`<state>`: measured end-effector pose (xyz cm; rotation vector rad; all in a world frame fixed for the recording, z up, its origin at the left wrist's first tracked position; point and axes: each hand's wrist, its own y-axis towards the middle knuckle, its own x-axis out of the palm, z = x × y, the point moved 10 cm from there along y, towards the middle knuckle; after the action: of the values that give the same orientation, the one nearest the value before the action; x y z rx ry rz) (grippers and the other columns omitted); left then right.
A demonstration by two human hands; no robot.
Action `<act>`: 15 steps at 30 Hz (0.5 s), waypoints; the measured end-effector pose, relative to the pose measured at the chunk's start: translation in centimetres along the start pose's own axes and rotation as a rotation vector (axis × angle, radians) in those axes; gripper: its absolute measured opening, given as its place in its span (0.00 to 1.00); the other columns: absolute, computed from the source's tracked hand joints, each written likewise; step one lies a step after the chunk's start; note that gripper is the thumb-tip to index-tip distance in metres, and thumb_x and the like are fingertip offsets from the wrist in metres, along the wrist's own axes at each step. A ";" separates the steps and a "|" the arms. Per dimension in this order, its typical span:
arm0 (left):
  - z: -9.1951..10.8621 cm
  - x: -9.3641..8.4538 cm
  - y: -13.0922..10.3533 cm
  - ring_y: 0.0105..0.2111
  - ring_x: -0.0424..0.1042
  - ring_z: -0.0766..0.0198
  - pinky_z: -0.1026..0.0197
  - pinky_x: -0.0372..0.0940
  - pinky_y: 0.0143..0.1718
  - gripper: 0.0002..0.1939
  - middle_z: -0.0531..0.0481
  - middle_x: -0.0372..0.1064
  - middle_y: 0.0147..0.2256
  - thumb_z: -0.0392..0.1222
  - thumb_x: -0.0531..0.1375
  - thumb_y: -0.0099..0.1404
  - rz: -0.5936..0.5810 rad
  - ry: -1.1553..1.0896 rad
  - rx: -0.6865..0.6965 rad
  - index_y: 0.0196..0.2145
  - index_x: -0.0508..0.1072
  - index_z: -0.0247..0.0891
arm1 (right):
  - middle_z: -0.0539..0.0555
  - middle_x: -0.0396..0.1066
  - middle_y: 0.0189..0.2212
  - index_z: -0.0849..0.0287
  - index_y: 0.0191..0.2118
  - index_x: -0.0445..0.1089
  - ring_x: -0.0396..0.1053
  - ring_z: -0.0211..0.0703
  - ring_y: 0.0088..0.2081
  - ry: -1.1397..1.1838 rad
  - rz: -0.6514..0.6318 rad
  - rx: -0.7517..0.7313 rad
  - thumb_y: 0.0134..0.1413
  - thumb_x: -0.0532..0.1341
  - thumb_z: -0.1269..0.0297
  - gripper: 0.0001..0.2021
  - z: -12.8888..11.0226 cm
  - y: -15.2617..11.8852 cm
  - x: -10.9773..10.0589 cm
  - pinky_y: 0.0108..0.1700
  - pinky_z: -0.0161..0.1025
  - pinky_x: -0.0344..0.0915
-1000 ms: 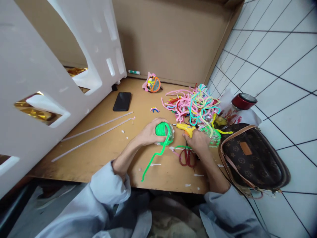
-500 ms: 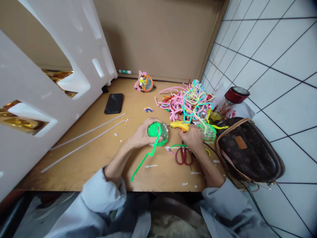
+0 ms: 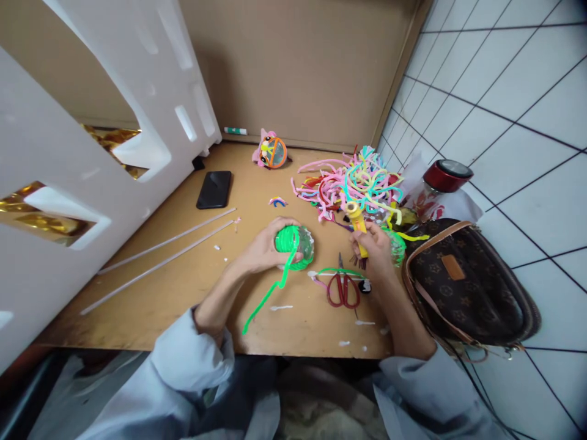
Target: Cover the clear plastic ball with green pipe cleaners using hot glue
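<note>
My left hand (image 3: 268, 244) is wrapped round a clear, rounded plastic piece (image 3: 306, 244) partly covered with coils of green pipe cleaner (image 3: 287, 240). A loose end of the pipe cleaner trails down onto the table. In my right hand (image 3: 376, 247), the fingers close round a yellow glue gun (image 3: 359, 227), tilted up and apart from the coiled piece. Red-handled scissors (image 3: 342, 288) lie on the table below and between my hands. Another green-wrapped piece (image 3: 396, 245) sits just past my right hand, partly hidden by it.
A heap of coloured pipe cleaners (image 3: 353, 180) lies at the back right. Nearby stand a red-lidded bottle (image 3: 440, 183) and a brown handbag (image 3: 474, 281). On the left are a phone (image 3: 214, 189), two thin white sticks (image 3: 158, 267) and a white foam panel (image 3: 151, 79). A decorated figure (image 3: 272, 151) stands at the back.
My right hand has drawn the glue gun away to the right from the green-coiled piece and tilted it upward. My left hand keeps its hold in about the same place.
</note>
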<state>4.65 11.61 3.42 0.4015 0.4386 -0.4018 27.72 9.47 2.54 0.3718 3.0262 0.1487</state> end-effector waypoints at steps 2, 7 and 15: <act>0.0 0.1 0.0 0.50 0.70 0.51 0.49 0.66 0.55 0.31 0.44 0.68 0.50 0.52 0.70 0.51 -0.002 -0.012 0.007 0.49 0.69 0.39 | 0.44 0.61 0.20 0.56 0.28 0.62 0.52 0.32 0.18 0.135 -0.056 0.032 0.48 0.60 0.47 0.16 0.1 0.0 0.5 0.20 0.33 0.47; 0.2 0.0 0.0 0.52 0.69 0.51 0.47 0.64 0.57 0.30 0.44 0.68 0.50 0.51 0.70 0.51 -0.001 -0.009 0.023 0.49 0.69 0.40 | 0.48 0.66 0.23 0.57 0.33 0.68 0.60 0.37 0.23 -0.188 0.046 -0.155 0.50 0.60 0.45 0.18 -1.4 -0.3 -0.5 0.25 0.35 0.58; 0.1 -0.1 -0.1 0.51 0.70 0.52 0.49 0.66 0.55 0.31 0.44 0.69 0.50 0.53 0.70 0.51 0.002 -0.033 0.021 0.49 0.70 0.39 | 0.62 0.76 0.38 0.61 0.47 0.69 0.74 0.54 0.41 -0.823 0.408 -0.699 0.53 0.60 0.52 0.20 -5.4 -3.4 -0.5 0.43 0.49 0.71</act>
<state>4.54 11.57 3.52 0.4152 0.4016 -0.4110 26.89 5.55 7.52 0.7335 1.9092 0.8129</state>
